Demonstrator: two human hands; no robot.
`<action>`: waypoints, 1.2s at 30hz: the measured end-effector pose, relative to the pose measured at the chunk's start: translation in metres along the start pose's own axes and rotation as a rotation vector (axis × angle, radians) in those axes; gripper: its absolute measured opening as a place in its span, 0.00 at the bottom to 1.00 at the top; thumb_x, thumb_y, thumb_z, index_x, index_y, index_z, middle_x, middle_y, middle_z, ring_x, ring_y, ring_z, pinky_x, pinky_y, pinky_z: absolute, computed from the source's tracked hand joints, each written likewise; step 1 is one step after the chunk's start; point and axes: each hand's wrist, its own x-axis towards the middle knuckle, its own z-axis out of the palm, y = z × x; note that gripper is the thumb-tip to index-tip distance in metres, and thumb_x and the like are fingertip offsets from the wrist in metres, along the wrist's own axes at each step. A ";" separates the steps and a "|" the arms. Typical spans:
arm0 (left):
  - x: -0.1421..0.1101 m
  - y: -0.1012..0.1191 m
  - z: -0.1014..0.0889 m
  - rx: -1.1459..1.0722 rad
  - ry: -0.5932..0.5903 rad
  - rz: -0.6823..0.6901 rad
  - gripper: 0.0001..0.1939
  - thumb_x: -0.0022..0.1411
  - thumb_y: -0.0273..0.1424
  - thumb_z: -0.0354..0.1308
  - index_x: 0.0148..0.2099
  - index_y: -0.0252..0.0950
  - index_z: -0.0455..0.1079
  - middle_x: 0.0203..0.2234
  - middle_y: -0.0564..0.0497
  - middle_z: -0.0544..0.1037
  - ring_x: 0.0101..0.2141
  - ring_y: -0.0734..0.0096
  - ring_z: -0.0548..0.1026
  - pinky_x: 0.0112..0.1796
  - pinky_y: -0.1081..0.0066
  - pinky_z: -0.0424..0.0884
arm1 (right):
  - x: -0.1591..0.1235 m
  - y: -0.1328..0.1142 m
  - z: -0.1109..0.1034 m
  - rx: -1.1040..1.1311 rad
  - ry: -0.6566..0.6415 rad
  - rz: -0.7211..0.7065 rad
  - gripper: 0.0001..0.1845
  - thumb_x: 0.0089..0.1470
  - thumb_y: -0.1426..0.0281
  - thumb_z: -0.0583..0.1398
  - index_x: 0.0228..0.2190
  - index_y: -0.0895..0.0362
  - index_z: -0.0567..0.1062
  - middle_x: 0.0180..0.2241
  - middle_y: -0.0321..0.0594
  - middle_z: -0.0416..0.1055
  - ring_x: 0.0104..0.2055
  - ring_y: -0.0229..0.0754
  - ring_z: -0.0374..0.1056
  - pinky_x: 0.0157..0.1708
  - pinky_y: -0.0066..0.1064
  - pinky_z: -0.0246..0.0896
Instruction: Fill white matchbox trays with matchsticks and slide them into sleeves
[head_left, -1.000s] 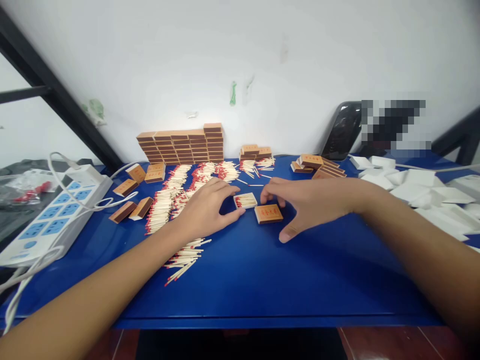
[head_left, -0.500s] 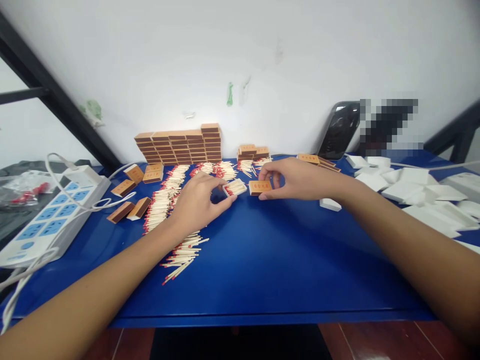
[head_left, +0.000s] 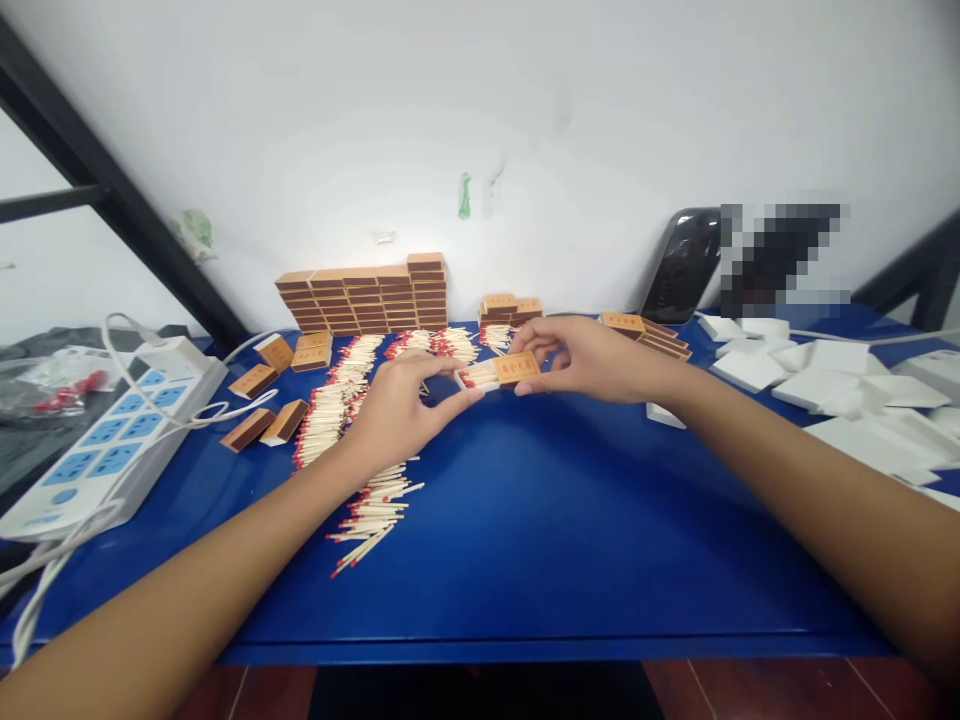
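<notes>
Between finger and thumb, my left hand point(head_left: 409, 405) grips a white matchbox tray point(head_left: 466, 381) filled with red-tipped matches. My right hand point(head_left: 566, 358) pinches an orange matchbox sleeve point(head_left: 517, 369) by its right end. The tray's right end sits at the sleeve's open left end, partly inside it, and most of the matches still show. Loose matches point(head_left: 326, 415) lie in a long row beside and partly behind my left hand. Smaller match piles point(head_left: 454, 343) lie just beyond both hands.
A stacked wall of matchboxes point(head_left: 364, 302) stands at the back. Several loose matchboxes point(head_left: 253, 381) lie left, near a white power strip point(head_left: 112, 440) with cables. White empty trays point(head_left: 832, 375) are heaped right. A dark phone point(head_left: 681, 265) leans on the wall, beside orange sleeves point(head_left: 645, 334).
The tray and the sleeve, apart before, have come together, with the tray's right end now entering the sleeve. The sleeve has tilted slightly. The camera view has shifted a little.
</notes>
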 end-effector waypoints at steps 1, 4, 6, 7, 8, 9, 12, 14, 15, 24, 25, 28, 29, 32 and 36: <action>0.000 0.000 0.000 -0.030 0.006 -0.029 0.18 0.67 0.46 0.71 0.50 0.40 0.84 0.47 0.47 0.87 0.46 0.55 0.84 0.49 0.59 0.79 | 0.000 -0.001 0.000 0.031 -0.004 0.001 0.28 0.50 0.48 0.73 0.45 0.52 0.78 0.42 0.40 0.79 0.42 0.47 0.73 0.40 0.38 0.66; 0.001 -0.003 -0.001 -0.104 0.002 -0.088 0.21 0.66 0.48 0.71 0.52 0.39 0.84 0.49 0.47 0.87 0.49 0.54 0.84 0.49 0.60 0.80 | -0.001 -0.006 -0.002 0.075 0.020 0.000 0.30 0.49 0.46 0.74 0.45 0.52 0.79 0.45 0.42 0.79 0.42 0.47 0.72 0.39 0.38 0.67; 0.002 -0.006 -0.002 -0.120 -0.023 -0.083 0.21 0.66 0.48 0.72 0.54 0.40 0.84 0.50 0.47 0.87 0.50 0.53 0.84 0.50 0.59 0.80 | -0.001 -0.007 -0.004 0.055 0.037 -0.003 0.30 0.48 0.47 0.74 0.46 0.51 0.80 0.47 0.43 0.80 0.42 0.47 0.72 0.39 0.38 0.67; 0.002 -0.007 -0.002 -0.122 -0.037 -0.074 0.22 0.66 0.48 0.72 0.55 0.41 0.83 0.51 0.47 0.87 0.51 0.53 0.84 0.51 0.58 0.80 | -0.001 -0.007 -0.005 0.038 0.035 -0.007 0.29 0.49 0.47 0.74 0.46 0.51 0.80 0.47 0.43 0.80 0.42 0.48 0.72 0.39 0.38 0.67; 0.002 -0.008 -0.002 -0.123 -0.048 -0.063 0.22 0.66 0.47 0.72 0.56 0.41 0.83 0.53 0.47 0.86 0.52 0.53 0.83 0.53 0.57 0.79 | -0.001 -0.007 -0.005 0.023 0.029 -0.015 0.28 0.50 0.48 0.74 0.46 0.50 0.80 0.47 0.43 0.80 0.42 0.48 0.72 0.40 0.39 0.68; 0.003 -0.008 -0.002 -0.125 -0.054 -0.054 0.22 0.66 0.47 0.71 0.56 0.41 0.83 0.54 0.47 0.86 0.53 0.52 0.83 0.54 0.56 0.79 | -0.001 -0.007 -0.004 0.016 0.022 -0.027 0.28 0.51 0.48 0.74 0.47 0.50 0.81 0.47 0.42 0.80 0.42 0.48 0.72 0.40 0.39 0.68; 0.002 -0.007 -0.001 -0.152 -0.041 -0.032 0.21 0.67 0.45 0.72 0.56 0.41 0.83 0.53 0.47 0.86 0.54 0.53 0.83 0.55 0.57 0.78 | -0.001 -0.012 0.002 0.049 0.027 -0.051 0.26 0.52 0.50 0.73 0.47 0.50 0.80 0.48 0.42 0.80 0.42 0.47 0.72 0.41 0.38 0.67; 0.002 -0.006 0.000 -0.185 -0.023 0.000 0.19 0.66 0.45 0.73 0.54 0.41 0.84 0.51 0.47 0.87 0.51 0.56 0.83 0.53 0.59 0.77 | -0.002 -0.019 0.011 0.105 0.041 -0.046 0.25 0.52 0.52 0.74 0.46 0.52 0.80 0.45 0.41 0.80 0.40 0.45 0.72 0.40 0.37 0.67; 0.002 -0.005 0.000 -0.199 -0.021 0.027 0.19 0.65 0.46 0.74 0.52 0.42 0.84 0.49 0.48 0.87 0.49 0.57 0.83 0.51 0.60 0.77 | -0.003 -0.024 0.015 0.137 0.034 -0.040 0.24 0.52 0.54 0.74 0.46 0.53 0.80 0.43 0.40 0.79 0.39 0.44 0.71 0.39 0.36 0.66; -0.005 0.002 -0.002 -0.235 -0.132 0.120 0.41 0.31 0.53 0.86 0.47 0.41 0.81 0.39 0.50 0.85 0.39 0.57 0.80 0.43 0.62 0.73 | -0.013 -0.057 0.024 0.487 -0.361 0.047 0.22 0.49 0.59 0.77 0.43 0.50 0.79 0.39 0.36 0.82 0.43 0.47 0.77 0.45 0.39 0.71; -0.006 0.001 -0.001 -0.242 -0.130 0.127 0.43 0.31 0.54 0.85 0.48 0.41 0.81 0.39 0.49 0.85 0.39 0.57 0.80 0.42 0.62 0.74 | -0.014 -0.057 0.024 0.513 -0.371 0.056 0.22 0.48 0.60 0.77 0.43 0.50 0.79 0.39 0.36 0.82 0.43 0.48 0.77 0.45 0.40 0.72; -0.008 -0.003 0.004 -0.200 -0.042 0.119 0.41 0.41 0.55 0.83 0.54 0.42 0.79 0.41 0.48 0.85 0.43 0.55 0.81 0.46 0.58 0.76 | -0.010 -0.051 0.022 0.478 -0.271 0.081 0.23 0.48 0.58 0.77 0.44 0.49 0.79 0.38 0.36 0.81 0.43 0.49 0.77 0.44 0.41 0.72; -0.008 -0.004 0.005 -0.165 0.023 0.101 0.37 0.49 0.54 0.81 0.55 0.42 0.79 0.43 0.47 0.85 0.44 0.55 0.81 0.48 0.57 0.76 | -0.007 -0.047 0.022 0.434 -0.181 0.078 0.24 0.49 0.55 0.77 0.44 0.50 0.79 0.38 0.37 0.80 0.42 0.49 0.76 0.43 0.41 0.72; -0.008 -0.005 0.007 -0.074 0.183 0.060 0.16 0.72 0.43 0.67 0.56 0.41 0.76 0.41 0.47 0.84 0.44 0.56 0.81 0.49 0.54 0.77 | 0.009 -0.034 0.021 0.282 0.126 0.048 0.27 0.48 0.49 0.76 0.44 0.50 0.80 0.44 0.40 0.80 0.38 0.47 0.73 0.38 0.41 0.69; -0.009 -0.006 0.009 -0.002 0.294 0.018 0.05 0.74 0.36 0.61 0.47 0.41 0.75 0.31 0.50 0.80 0.37 0.58 0.79 0.42 0.56 0.77 | 0.052 -0.037 0.018 0.042 0.291 -0.060 0.26 0.53 0.45 0.72 0.43 0.51 0.81 0.42 0.42 0.78 0.38 0.48 0.69 0.37 0.41 0.65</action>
